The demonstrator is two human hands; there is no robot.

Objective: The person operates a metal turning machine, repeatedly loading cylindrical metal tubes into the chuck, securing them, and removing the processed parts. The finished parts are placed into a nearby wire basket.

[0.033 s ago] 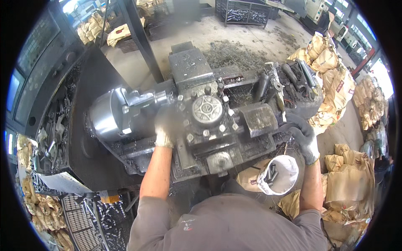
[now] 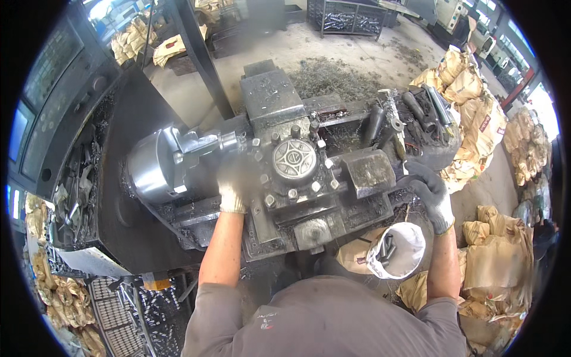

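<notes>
A lathe fills the middle, with a shiny chuck [image 2: 151, 165] on the left and a bolted tool post with a round star-patterned cap [image 2: 294, 157] at its centre. My left hand [image 2: 233, 189], in a whitish glove, reaches between chuck and tool post. A dark blur hides its fingers and anything in them. At the right end of the carriage is my right hand [image 2: 433, 196], in a glove with dark, dirty fingers. Those fingers curl around something I cannot make out, beside a dark metal block [image 2: 370, 172]. A bright metal piece [image 2: 228, 140] sticks out from the chuck.
Below my right hand stands a white-lined bucket [image 2: 410, 250] with several metal cylinders inside. Tools and dark tubes [image 2: 425, 110] lie on the lathe's right end. Stacked paper sacks [image 2: 476, 125] stand at the right. Metal shavings [image 2: 333, 77] cover floor behind the machine; a parts crate [image 2: 348, 22] is farther back.
</notes>
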